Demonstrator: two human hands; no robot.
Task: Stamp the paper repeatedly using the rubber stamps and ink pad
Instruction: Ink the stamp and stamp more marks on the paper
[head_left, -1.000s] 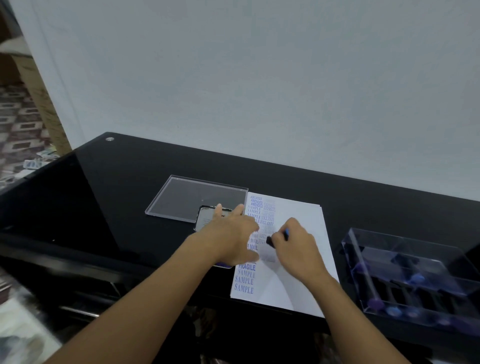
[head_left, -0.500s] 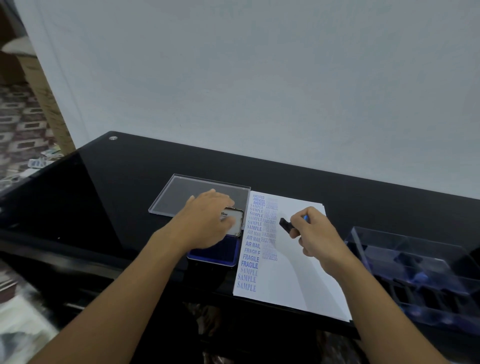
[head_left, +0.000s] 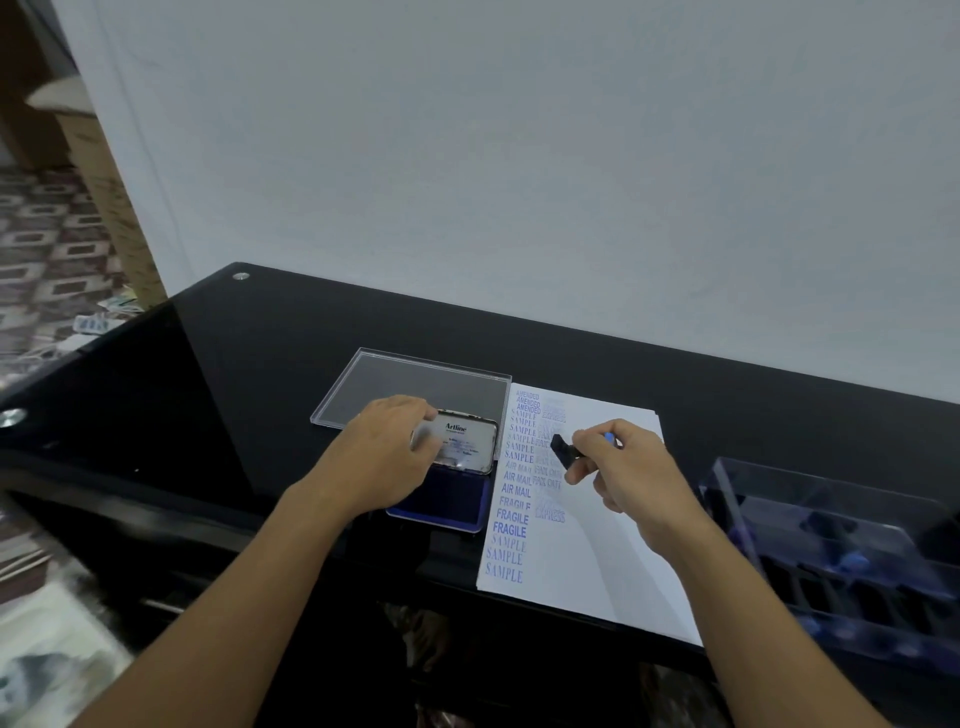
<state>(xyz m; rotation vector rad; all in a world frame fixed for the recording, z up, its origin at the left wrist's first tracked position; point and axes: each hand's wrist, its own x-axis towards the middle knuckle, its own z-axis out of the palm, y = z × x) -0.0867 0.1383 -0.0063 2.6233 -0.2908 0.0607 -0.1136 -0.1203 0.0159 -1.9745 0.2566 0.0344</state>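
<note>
- Since a second ago the left hand (head_left: 384, 457) has slid off the paper (head_left: 587, 519) onto the ink pad (head_left: 447, 488), and the right hand (head_left: 623, 473) has lifted the rubber stamp (head_left: 563, 451) clear of the sheet.
- The ink pad, a blue tray with its metal lid (head_left: 462, 441) tilted up at the far side, lies on the black surface (head_left: 234, 374) touching the left edge of the paper.
- The left hand's fingers rest on the lid's left part, loosely curled; whether they pinch the lid I cannot tell.
- The right hand, to the right of the ink pad and over the paper's upper middle, is clenched around the rubber stamp: its dark head sticks out toward the ink pad, and a bit of blue handle shows above the knuckles.
- The paper carries two columns of blue prints nearest the ink pad, reading AMENDED, SAMPLE, AIR MAIL and FRAGILE; the second column is fainter.
- A clear plastic lid (head_left: 415, 387) lies flat just beyond the ink pad, on its far side.
- A clear stamp tray (head_left: 831, 545) with more blue-handled stamps sits well to the right of the ink pad, past the paper.
</note>
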